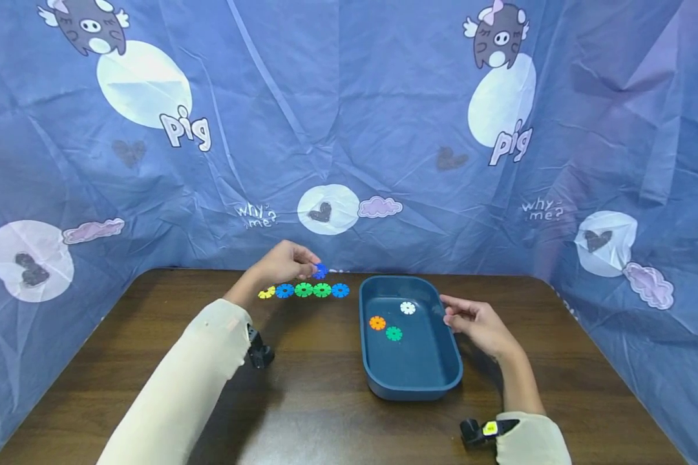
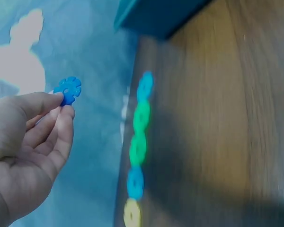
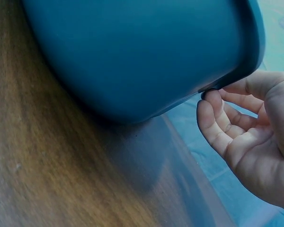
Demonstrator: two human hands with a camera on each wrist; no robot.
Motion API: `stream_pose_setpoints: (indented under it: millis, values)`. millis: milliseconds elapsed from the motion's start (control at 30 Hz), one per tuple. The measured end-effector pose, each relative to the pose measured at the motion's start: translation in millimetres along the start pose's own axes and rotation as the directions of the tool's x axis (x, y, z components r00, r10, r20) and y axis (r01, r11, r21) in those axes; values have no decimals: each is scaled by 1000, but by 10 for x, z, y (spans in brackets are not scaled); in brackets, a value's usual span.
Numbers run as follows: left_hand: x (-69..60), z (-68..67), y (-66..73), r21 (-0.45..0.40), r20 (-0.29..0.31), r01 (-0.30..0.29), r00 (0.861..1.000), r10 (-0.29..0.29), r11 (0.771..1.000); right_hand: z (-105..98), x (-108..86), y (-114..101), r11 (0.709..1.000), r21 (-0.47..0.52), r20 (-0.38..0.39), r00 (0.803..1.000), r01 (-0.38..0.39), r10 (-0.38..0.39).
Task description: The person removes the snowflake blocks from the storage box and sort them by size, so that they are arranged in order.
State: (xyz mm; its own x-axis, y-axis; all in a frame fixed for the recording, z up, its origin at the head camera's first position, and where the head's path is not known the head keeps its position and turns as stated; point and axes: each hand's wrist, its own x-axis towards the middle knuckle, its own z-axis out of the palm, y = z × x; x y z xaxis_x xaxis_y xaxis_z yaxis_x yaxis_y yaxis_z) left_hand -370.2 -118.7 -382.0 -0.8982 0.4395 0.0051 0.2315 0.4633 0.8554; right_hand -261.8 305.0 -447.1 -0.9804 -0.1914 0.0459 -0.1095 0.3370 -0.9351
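Observation:
My left hand (image 1: 291, 260) pinches a dark blue snowflake disc (image 2: 68, 90) between thumb and fingertips, raised above the far edge of the table. Below it runs a row of several flat discs, from a yellow disc (image 1: 266, 292) through a blue disc (image 1: 284, 290) and two green ones to another blue disc (image 1: 340, 290). On the right, my right hand (image 1: 481, 324) grips the rim of a dark teal bin (image 3: 132, 52) at its far right side. Inside the bin lie an orange disc (image 1: 377, 323), a green disc (image 1: 393, 334) and a white disc (image 1: 408, 308).
The bin stands on a brown wooden table (image 1: 314, 400), to the right of the row. A blue printed cloth (image 1: 349, 129) hangs behind the table's far edge and along both sides. Each wrist carries a small black camera (image 1: 260, 352).

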Motion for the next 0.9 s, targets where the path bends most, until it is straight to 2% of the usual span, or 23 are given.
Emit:
stream_pose_setpoints:
  millis: [133,233,433,533,633,767,900]
  values:
    - [-120,-224,-282,-77,-69,41,997,-46,996,-4,-3,-9,1000,-7,2,1000,-4,4]
    - [-240,-377,-492,-146,-128,72,988,-91,987,-4,-4,-22,1000,-12,2,1000,-4,4]
    - [-506,-596,-841,-204,-256,150,946,-201,967,2,-8,-30,1000,-15,0,1000,-9,9]
    - [-602,-637,-971,-258,-295,172,923,-247,951,3,-12,-30,1000,-16,-3,1000,-11,11]
    - [-660,-643,-1065,-290,-324,175,907,-268,941,1,-11,-33,1000,-19,-7,1000,-8,8]
    - [-690,-621,-1143,-284,-340,190,897,-284,940,1,-8,-36,1000,-23,-8,1000,-10,10]
    - [-691,-584,-1188,-233,-343,238,887,-308,943,4,-7,-34,1000,-17,-7,1000,-16,16]
